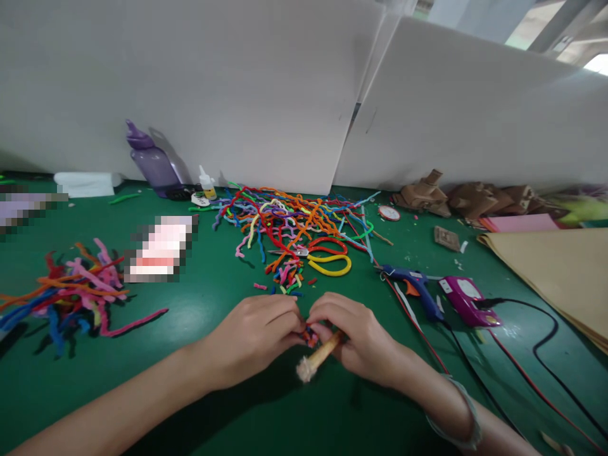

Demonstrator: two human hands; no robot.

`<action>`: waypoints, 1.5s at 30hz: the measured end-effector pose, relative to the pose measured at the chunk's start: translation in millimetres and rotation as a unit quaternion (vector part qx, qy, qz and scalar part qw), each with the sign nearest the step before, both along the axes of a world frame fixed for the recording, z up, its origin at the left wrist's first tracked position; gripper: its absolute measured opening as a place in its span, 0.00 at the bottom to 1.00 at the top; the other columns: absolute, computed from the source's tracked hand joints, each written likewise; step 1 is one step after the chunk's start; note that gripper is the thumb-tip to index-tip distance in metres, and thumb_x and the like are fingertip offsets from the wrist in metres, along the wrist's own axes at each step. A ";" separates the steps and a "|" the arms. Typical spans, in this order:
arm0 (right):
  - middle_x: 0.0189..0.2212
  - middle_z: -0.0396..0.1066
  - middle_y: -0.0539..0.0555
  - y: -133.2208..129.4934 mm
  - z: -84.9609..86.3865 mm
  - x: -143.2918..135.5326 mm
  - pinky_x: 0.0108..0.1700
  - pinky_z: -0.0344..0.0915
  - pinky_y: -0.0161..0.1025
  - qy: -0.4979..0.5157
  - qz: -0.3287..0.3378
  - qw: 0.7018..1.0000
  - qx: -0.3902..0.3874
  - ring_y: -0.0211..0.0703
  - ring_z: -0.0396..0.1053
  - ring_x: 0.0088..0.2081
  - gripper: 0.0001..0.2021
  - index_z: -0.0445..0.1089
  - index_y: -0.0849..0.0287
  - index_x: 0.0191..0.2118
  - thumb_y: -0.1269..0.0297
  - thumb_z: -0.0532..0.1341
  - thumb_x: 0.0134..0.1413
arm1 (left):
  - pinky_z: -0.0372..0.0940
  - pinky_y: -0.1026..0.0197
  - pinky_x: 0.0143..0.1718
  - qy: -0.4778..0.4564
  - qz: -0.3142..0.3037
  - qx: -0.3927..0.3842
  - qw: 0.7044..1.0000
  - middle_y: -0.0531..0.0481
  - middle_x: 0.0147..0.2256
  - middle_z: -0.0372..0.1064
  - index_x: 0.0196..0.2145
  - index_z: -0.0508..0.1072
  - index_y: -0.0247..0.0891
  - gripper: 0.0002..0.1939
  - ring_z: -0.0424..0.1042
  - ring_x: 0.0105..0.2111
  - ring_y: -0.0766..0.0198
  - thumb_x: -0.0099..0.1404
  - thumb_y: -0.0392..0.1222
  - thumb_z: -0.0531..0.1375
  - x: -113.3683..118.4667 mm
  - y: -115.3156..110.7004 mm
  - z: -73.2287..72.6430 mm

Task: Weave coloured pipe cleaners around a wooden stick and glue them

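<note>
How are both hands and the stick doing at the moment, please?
Left hand: pinched at small colourful piece. Right hand: gripping stick, pale end protruding. Scissors and cut bits lie just beyond both hands.

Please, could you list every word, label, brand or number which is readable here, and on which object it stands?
No text can be read with certainty.
Small bottle: label too small.
Blue glue gun: pale marking, too small.
Magenta box: pale area, any print too blurred.
Pink-and-white patch: pixelated, unreadable.
</note>
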State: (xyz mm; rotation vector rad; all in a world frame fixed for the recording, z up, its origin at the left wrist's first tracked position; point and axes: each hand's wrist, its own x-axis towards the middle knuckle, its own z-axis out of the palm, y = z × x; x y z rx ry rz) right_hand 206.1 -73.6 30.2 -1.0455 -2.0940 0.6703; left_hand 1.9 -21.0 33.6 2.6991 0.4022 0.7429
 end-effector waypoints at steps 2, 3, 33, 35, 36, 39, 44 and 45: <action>0.32 0.69 0.53 2.0 2.5 0.7 0.37 0.63 0.36 0.027 -0.005 0.999 -0.030 0.40 0.66 0.35 0.08 0.68 0.58 0.37 0.75 0.54 0.56 | 0.66 0.64 0.37 -0.009 0.007 -0.010 1.000 0.49 0.31 0.70 0.34 0.70 0.36 0.07 0.70 0.31 0.65 0.68 0.37 0.53 -1.3 1.8 -1.2; 0.33 0.69 0.53 3.0 4.1 1.1 0.38 0.63 0.36 0.037 -0.005 0.998 -0.046 0.39 0.67 0.35 0.07 0.68 0.58 0.37 0.75 0.56 0.56 | 0.65 0.64 0.36 -0.014 0.012 -0.017 1.000 0.49 0.32 0.70 0.35 0.70 0.36 0.06 0.70 0.32 0.65 0.68 0.37 0.54 -2.0 2.9 -2.2; 0.24 0.70 0.51 7.3 -0.2 -3.8 0.29 0.58 0.33 0.075 -0.110 0.986 -0.101 0.37 0.64 0.27 0.06 0.72 0.60 0.27 0.67 0.62 0.53 | 0.63 0.66 0.34 -0.042 0.083 -0.329 0.940 0.53 0.29 0.73 0.28 0.74 0.37 0.05 0.72 0.30 0.66 0.61 0.38 0.61 5.9 9.8 -2.6; 0.22 0.69 0.50 9.3 1.4 -3.2 0.26 0.55 0.33 0.074 -0.132 0.976 -0.157 0.35 0.60 0.24 0.07 0.73 0.61 0.26 0.65 0.63 0.52 | 0.64 0.66 0.35 -0.024 0.076 -0.338 0.938 0.52 0.29 0.74 0.29 0.76 0.37 0.08 0.72 0.31 0.65 0.63 0.39 0.59 5.3 14.9 -1.5; 0.22 0.69 0.49 10.1 2.0 -3.1 0.26 0.54 0.33 0.079 -0.137 0.969 -0.191 0.35 0.60 0.24 0.07 0.73 0.61 0.25 0.65 0.63 0.51 | 0.64 0.66 0.35 -0.013 0.081 -0.333 0.939 0.51 0.29 0.74 0.29 0.76 0.37 0.09 0.72 0.31 0.65 0.64 0.40 0.58 5.0 16.6 -1.2; 0.21 0.69 0.49 11.4 0.7 -4.3 0.27 0.55 0.33 0.111 -0.144 0.944 -0.274 0.35 0.60 0.24 0.08 0.71 0.62 0.25 0.63 0.64 0.49 | 0.63 0.67 0.33 0.010 0.109 -0.314 0.943 0.53 0.27 0.73 0.27 0.76 0.37 0.10 0.71 0.28 0.66 0.63 0.41 0.59 4.9 17.1 -1.9; 0.18 0.66 0.47 11.1 -8.1 -9.4 0.26 0.55 0.33 0.154 -0.131 0.922 -0.329 0.34 0.59 0.22 0.08 0.70 0.62 0.22 0.64 0.64 0.46 | 0.62 0.66 0.32 0.006 0.104 -0.332 0.937 0.53 0.25 0.72 0.25 0.75 0.36 0.11 0.70 0.28 0.66 0.63 0.40 0.58 6.1 10.7 -6.0; 0.18 0.66 0.47 11.2 -9.1 -9.7 0.26 0.55 0.33 0.164 -0.124 0.920 -0.334 0.34 0.59 0.22 0.08 0.70 0.62 0.22 0.64 0.64 0.45 | 0.62 0.66 0.31 0.005 0.099 -0.348 0.932 0.52 0.25 0.72 0.25 0.75 0.36 0.11 0.70 0.27 0.66 0.63 0.40 0.58 6.3 9.9 -6.4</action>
